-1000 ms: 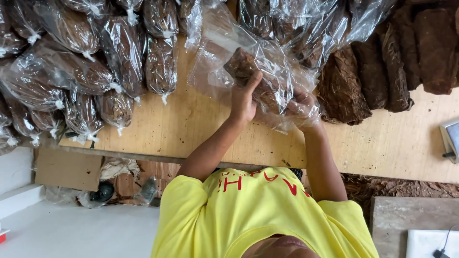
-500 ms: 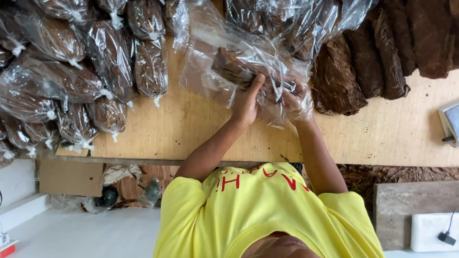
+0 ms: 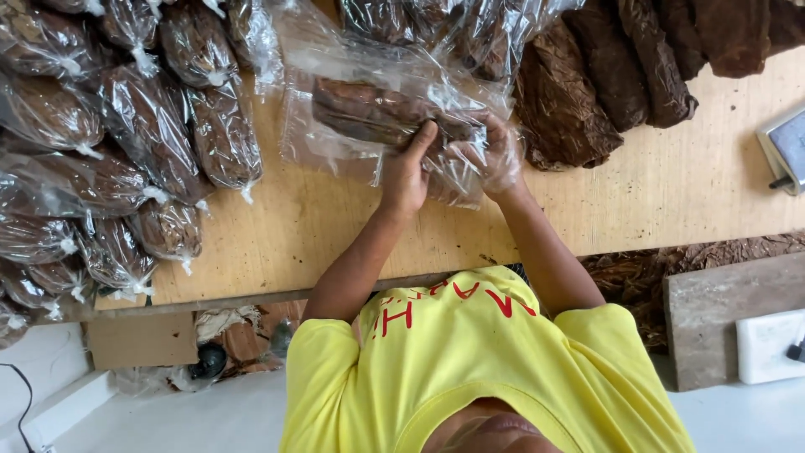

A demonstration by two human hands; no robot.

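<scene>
A brown bundle of dried leaves (image 3: 360, 109) lies partly inside a clear plastic bag (image 3: 331, 151) above the wooden table (image 3: 671, 197). My left hand (image 3: 407, 172) grips the near end of the bundle from outside the plastic. Beside it, under the crinkled plastic, my right hand (image 3: 496, 155) holds the same end of the bundle. The bundle lies roughly level, pointing to the left.
Several tied bagged bundles (image 3: 151, 126) are heaped on the table's left. Bare brown bundles (image 3: 579, 101) lie at the back right. A grey scale (image 3: 786, 149) sits at the right edge. Below the table are a cardboard box (image 3: 138, 340), loose leaves (image 3: 637, 268) and a white box (image 3: 767, 344).
The bundle has turned from tilted to nearly level inside the bag. Both hands have shifted along with it and stay closed on its near end.
</scene>
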